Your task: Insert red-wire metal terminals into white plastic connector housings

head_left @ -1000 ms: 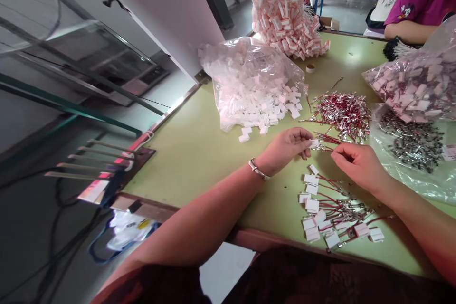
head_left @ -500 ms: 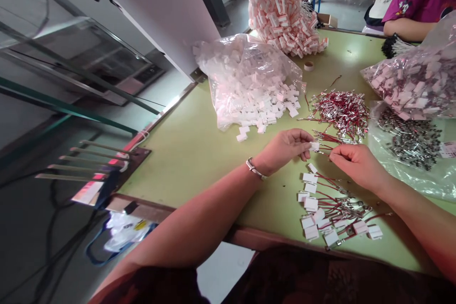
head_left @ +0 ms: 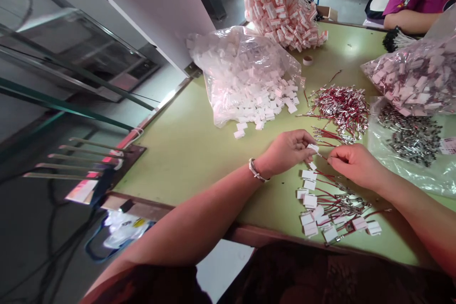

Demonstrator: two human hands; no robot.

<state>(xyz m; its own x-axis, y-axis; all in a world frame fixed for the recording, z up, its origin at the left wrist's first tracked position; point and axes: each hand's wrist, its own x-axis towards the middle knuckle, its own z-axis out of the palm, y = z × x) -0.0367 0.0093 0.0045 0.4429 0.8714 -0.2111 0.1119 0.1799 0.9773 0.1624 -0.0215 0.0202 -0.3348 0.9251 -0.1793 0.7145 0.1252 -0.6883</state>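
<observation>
Over the smooth green table (head_left: 185, 166), left hand (head_left: 288, 152) pinches a boxy little white connector (head_left: 313, 147), right hand (head_left: 356, 164) grips a skinny red wire (head_left: 322, 156) at its end, kinda near some wired white blocks (head_left: 310, 201).

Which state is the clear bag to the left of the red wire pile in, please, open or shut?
The bag is open: white connectors spill from its near side onto the green table.

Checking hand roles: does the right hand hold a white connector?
No, the left hand holds the connector, the right hand a red wire.
</observation>
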